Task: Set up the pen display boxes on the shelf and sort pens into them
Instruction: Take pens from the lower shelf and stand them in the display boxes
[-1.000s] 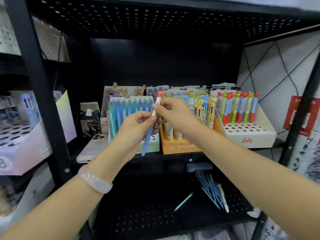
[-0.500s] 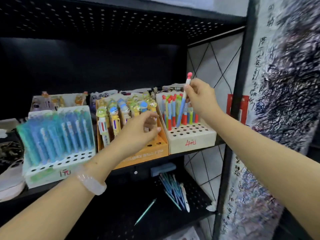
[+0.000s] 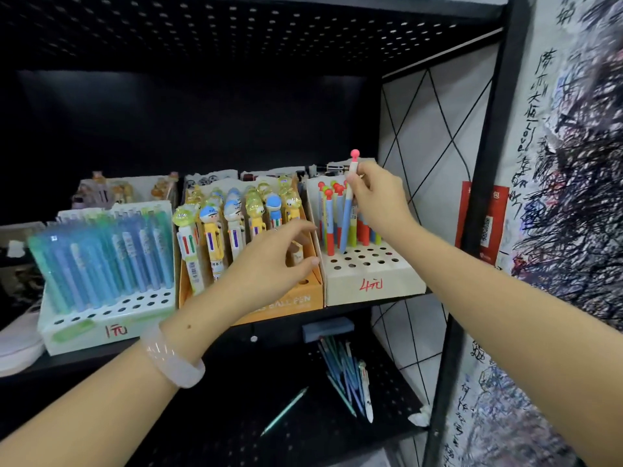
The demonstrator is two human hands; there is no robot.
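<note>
My right hand (image 3: 377, 200) pinches a blue pen with a pink ball top (image 3: 347, 217), its tip resting at a hole of the cream display box (image 3: 371, 281) at the right end of the shelf. Several red-topped pens stand in that box's back rows. My left hand (image 3: 276, 261) hovers with loose, parted fingers in front of the orange box (image 3: 286, 303) of character pens and holds nothing. A green-white box (image 3: 101, 328) full of blue and green pens stands at the left.
On the lower perforated shelf (image 3: 236, 416) lie a loose bundle of blue pens (image 3: 344, 375), a white pen and one green pen (image 3: 286, 411). More boxes stand behind the front row. A black upright post (image 3: 478, 197) and a scribbled wall close off the right side.
My right hand carried the blue pen from in front of the green-white box over to the cream box and lowered it to the holes. My left hand let go of it and stayed low.
</note>
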